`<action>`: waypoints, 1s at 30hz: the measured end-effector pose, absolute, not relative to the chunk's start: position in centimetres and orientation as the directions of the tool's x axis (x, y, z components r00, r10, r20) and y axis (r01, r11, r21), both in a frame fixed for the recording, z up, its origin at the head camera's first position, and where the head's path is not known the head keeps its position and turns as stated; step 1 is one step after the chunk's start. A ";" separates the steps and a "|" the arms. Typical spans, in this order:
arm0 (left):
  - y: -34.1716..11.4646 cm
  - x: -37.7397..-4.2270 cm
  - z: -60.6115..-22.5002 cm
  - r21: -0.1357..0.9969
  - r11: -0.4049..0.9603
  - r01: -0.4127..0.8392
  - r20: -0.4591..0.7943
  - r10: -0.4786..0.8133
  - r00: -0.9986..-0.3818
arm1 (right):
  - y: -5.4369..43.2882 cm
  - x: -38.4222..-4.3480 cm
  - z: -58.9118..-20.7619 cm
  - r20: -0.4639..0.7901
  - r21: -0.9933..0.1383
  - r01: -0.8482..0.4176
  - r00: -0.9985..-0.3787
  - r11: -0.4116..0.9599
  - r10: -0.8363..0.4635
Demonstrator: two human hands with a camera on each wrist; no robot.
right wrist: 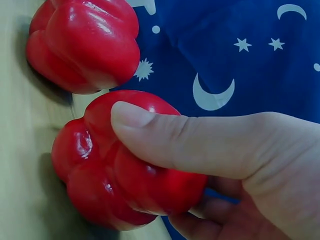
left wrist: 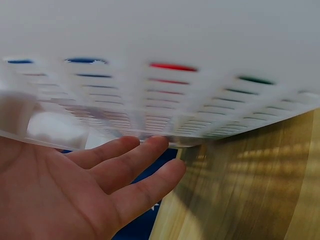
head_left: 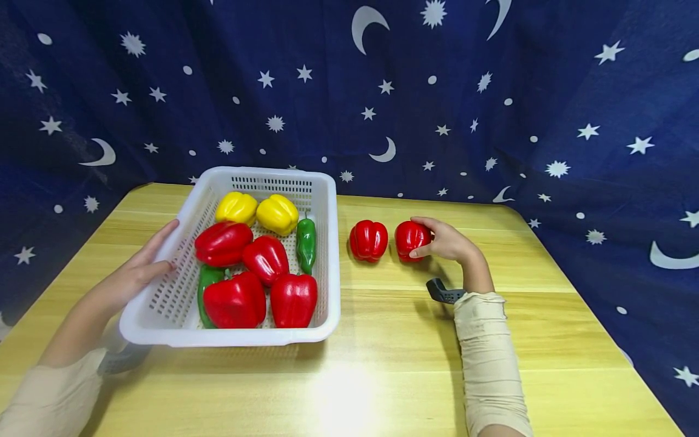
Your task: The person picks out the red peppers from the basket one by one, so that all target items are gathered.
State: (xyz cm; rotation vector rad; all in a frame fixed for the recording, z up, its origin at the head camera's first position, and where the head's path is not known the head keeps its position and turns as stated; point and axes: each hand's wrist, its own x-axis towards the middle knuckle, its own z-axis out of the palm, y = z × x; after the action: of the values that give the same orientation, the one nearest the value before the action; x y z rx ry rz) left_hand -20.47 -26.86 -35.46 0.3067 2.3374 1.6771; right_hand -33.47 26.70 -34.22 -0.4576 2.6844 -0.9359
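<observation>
Pinching a red pepper (head_left: 408, 238) in the right hand (head_left: 449, 241), at three o'clock from the white basket (head_left: 331, 261), past a second red pepper (head_left: 368, 241); resting the left hand (head_left: 136, 271), straight-fingered, against the basket's nine-o'clock side.

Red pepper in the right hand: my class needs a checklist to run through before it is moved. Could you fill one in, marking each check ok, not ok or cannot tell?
1. Right hand grips the red pepper: ok, thumb and fingers hold it.
2. Pepper raised off the table: cannot tell.
3. Left hand steadies the basket: ok, it holds the left side.
4. Straight way to the basket clear: not ok, another red pepper sits between.
5. Room in the basket: ok, gaps show inside it.
</observation>
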 end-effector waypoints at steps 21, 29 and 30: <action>-26.8 -20.4 -35.4 0.945 0.327 0.023 -0.083 0.305 -0.949 | 26.9 -33.2 -34.1 -0.213 -0.632 -0.200 -0.884 0.749 -0.416; -26.8 -20.4 -35.5 0.948 0.317 0.033 -0.071 0.311 -0.948 | 26.8 -33.2 -34.2 -0.219 -0.628 -0.209 -0.877 0.750 -0.428; -26.8 -20.4 -35.5 0.948 0.316 0.034 -0.071 0.313 -0.947 | 26.8 -33.2 -34.2 -0.222 -0.623 -0.210 -0.876 0.753 -0.428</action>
State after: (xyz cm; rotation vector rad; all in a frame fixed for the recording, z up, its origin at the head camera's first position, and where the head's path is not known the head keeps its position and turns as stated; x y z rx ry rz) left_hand -20.41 -26.82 -35.46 0.3152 2.3420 1.6774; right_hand -33.16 26.78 -34.19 -0.4905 2.5998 -0.8635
